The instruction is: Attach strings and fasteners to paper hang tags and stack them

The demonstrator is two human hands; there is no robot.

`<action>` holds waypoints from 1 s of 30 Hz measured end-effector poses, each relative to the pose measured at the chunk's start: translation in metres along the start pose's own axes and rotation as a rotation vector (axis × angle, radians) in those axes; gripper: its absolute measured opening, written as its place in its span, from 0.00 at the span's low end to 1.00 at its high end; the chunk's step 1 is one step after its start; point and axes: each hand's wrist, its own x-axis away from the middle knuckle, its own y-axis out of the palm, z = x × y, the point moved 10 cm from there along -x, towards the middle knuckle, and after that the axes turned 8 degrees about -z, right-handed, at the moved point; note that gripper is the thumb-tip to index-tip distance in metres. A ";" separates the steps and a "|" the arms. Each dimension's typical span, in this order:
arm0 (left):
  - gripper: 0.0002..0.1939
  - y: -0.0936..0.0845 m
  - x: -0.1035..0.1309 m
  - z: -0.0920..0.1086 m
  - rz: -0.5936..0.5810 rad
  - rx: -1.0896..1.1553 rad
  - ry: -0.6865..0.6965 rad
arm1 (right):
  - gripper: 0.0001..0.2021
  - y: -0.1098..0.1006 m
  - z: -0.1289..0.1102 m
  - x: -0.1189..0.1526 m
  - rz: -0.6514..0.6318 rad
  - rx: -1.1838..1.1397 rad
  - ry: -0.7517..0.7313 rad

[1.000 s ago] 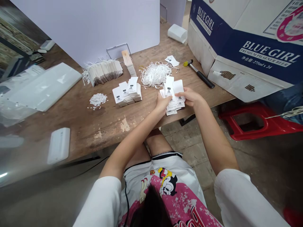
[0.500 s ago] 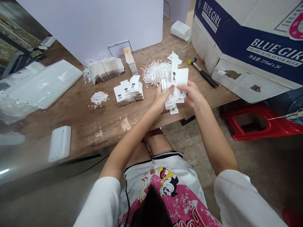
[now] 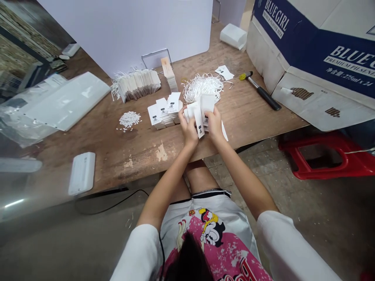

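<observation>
Several white printed tags (image 3: 199, 117) are bunched between my two hands above the table's front edge. My left hand (image 3: 189, 128) grips the left side of the bunch, thumb in front. My right hand (image 3: 215, 124) is closed on the right side, and one tag slants out below it. Close by on the left lie stacks of similar tags (image 3: 164, 111). Just behind my hands is a tangled heap of white strings (image 3: 202, 88). Farther back stands a long row of strung tags (image 3: 140, 86), with a narrow tag stack (image 3: 169, 74) beside it.
A small pile of white bits (image 3: 129, 120) and a white device (image 3: 82, 173) lie left. Plastic bags (image 3: 79, 97) cover the far left. Toward the right are loose tags (image 3: 224, 72), a black-handled tool (image 3: 263, 91), a carton (image 3: 316, 47) and a red stool (image 3: 351, 164).
Both hands have moved left and closer together with the tags. The bunch is more gathered, and the loose tags behind it now show clearly. The view has shifted slightly.
</observation>
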 end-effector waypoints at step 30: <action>0.34 0.007 0.021 0.017 -0.208 -0.063 0.463 | 0.22 0.006 0.009 0.040 -0.163 -0.192 -0.206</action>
